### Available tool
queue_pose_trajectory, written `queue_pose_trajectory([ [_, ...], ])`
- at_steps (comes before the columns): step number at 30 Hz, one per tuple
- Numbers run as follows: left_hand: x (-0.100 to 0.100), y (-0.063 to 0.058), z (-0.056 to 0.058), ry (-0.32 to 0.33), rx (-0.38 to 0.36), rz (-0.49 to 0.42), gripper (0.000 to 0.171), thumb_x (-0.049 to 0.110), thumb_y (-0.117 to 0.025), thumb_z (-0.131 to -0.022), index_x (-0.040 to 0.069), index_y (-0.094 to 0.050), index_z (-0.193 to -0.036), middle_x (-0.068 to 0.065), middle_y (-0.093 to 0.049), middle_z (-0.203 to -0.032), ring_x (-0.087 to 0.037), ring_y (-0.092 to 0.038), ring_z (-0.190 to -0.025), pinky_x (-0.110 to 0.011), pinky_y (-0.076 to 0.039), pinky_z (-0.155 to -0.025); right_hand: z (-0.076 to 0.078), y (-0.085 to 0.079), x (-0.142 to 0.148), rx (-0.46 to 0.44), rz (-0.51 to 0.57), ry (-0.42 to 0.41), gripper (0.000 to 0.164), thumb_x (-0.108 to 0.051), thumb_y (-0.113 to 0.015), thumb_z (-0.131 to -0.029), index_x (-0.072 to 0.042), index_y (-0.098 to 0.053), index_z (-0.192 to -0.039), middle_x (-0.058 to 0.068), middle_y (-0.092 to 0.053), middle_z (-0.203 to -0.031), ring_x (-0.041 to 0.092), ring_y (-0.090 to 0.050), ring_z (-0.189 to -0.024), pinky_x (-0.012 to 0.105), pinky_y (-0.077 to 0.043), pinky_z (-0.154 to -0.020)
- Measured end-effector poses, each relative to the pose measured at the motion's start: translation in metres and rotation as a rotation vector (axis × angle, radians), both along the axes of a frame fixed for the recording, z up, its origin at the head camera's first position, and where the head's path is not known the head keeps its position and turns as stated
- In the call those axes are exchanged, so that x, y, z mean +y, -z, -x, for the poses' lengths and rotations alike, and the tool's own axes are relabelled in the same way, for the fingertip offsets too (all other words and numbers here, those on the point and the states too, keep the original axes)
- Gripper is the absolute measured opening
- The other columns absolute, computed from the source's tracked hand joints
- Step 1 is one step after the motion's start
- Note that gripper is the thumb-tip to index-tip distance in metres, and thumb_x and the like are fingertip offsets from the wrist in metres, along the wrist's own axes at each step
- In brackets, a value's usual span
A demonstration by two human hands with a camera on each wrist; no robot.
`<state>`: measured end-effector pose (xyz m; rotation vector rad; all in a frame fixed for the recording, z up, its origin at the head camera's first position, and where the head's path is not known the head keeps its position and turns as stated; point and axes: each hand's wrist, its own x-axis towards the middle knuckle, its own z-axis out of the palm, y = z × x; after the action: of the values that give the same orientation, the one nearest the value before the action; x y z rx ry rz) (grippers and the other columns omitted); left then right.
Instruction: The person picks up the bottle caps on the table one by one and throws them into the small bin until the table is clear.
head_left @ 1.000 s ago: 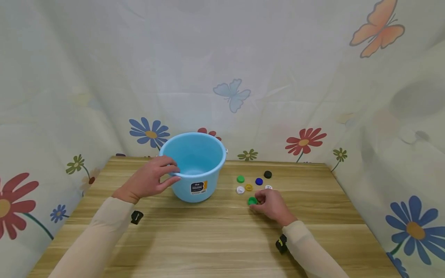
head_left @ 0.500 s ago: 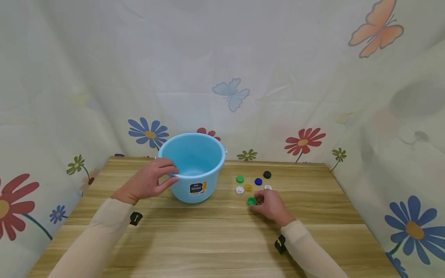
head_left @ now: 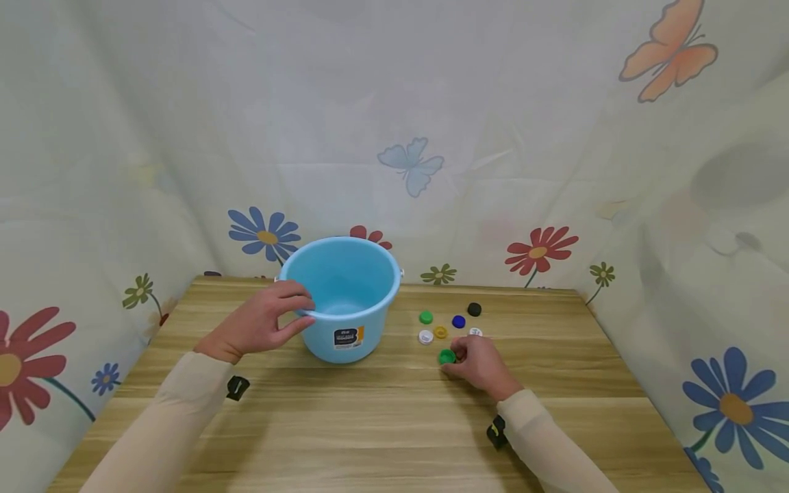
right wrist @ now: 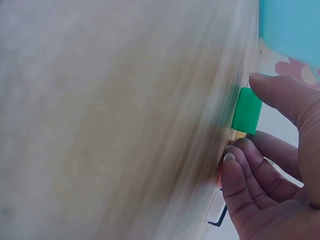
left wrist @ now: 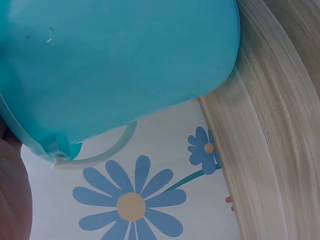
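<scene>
Seemingly in right grip [head_left: 483, 366]: green cap [right wrist: 247, 111].

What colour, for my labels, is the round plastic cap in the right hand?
Green cap, best seen in right wrist view.

Plain brights are meeting florals

The bucket [head_left: 377, 327] is showing light blue, its label [head_left: 348, 337] mixing black, white and orange. A green cap [head_left: 446, 357] is matching a second green cap [head_left: 426, 318]; a yellow cap [head_left: 440, 332], blue cap [head_left: 459, 321], black cap [head_left: 474, 309] and white caps [head_left: 426, 337] are contrasting. The bench [head_left: 345, 424] is displaying tan wood grain; the whitish curtain [head_left: 308, 103] is bearing blue, red and green flowers [head_left: 266, 237] plus butterflies [head_left: 668, 58]
</scene>
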<state>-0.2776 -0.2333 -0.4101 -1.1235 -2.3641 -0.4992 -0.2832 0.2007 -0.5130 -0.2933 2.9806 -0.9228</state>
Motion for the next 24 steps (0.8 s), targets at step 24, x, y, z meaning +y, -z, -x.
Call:
queue_pose_trajectory([
  [24, 0.0006, 0.0023, 0.0021, -0.005, 0.012, -0.001, 0.026, 0.022, -0.088, -0.079, 0.018, -0.074, -0.101, 0.000, -0.068, -0.105, -0.020, -0.064, -0.098, -0.050, -0.061, -0.085, 0.0006, -0.0036, -0.0068, -0.005, -0.073, -0.003, 0.027, -0.028, -0.090, -0.080, -0.009, -0.075, -0.092, -0.001, -0.066, -0.083, 0.013, -0.054, -0.074, 0.027, -0.049, -0.067],
])
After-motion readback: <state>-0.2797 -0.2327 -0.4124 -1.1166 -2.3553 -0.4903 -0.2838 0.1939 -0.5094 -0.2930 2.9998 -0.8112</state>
